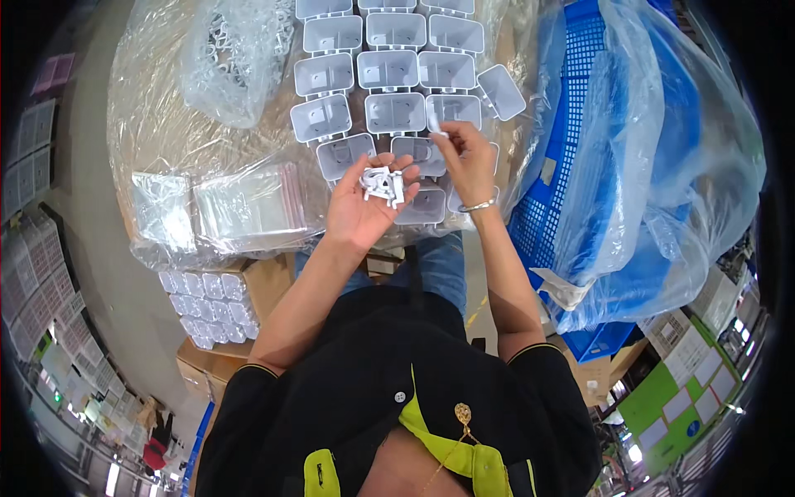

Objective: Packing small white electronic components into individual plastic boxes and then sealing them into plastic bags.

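My left hand (354, 210) is palm up with its fingers half curled, cupping a small heap of white plastic hooks (383, 185). To its right, my right hand (472, 168) pinches one white plastic piece (435, 120) between thumb and fingertips, at the front edge of a grey-white plastic bin (457, 108). Rows of similar open bins (396, 113) stand on the plastic-covered table beyond and around both hands. One separate bin (502, 92) lies tilted at the right end of the rows. Some bins nearest me are partly hidden by my hands.
A clear bag of white hooks (240, 54) lies at the far left. Flat plastic-wrapped packs (248, 205) are on the near left. Stacked bins (212, 308) sit on cartons below. At right stands a blue crate (538, 195) with plastic film (621, 166) draped over it.
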A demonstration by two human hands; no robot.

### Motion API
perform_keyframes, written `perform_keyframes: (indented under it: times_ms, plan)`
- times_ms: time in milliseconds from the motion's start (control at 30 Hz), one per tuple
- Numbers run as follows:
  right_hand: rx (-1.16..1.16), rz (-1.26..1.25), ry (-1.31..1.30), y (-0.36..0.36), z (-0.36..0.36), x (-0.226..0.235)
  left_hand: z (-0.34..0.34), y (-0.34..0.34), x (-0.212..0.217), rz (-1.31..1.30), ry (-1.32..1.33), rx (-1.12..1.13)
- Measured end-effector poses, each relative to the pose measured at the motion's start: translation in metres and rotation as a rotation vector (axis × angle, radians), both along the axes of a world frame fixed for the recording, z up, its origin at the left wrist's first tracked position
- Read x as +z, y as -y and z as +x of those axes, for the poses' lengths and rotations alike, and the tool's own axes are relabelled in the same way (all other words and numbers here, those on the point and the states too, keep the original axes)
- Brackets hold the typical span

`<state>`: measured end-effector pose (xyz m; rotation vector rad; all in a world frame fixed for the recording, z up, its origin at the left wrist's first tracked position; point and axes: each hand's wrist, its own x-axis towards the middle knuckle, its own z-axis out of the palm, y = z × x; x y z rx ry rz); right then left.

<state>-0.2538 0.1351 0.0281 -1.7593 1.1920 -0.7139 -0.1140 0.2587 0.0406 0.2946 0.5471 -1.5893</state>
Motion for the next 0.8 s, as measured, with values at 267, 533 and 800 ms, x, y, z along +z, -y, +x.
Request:
perform_keyframes:
  times_ms: [267, 533, 800]
  plan:
    - [0.063, -0.145, 0.004, -0.004, 0.039, 0.026, 0.023, 0.009, 0.025, 0.059, 0.039, 0.038]
    - [0.323, -0.101, 0.056, -0.035, 0.059, 0.082, 0.039, 0.017, 0.033, 0.059, 0.117, 0.084]
    - [0.115, 0.433, 0.248, -0.043, 0.073, 0.067, 0.067, 0.01, 0.027, 0.025, 0.07, 0.134]
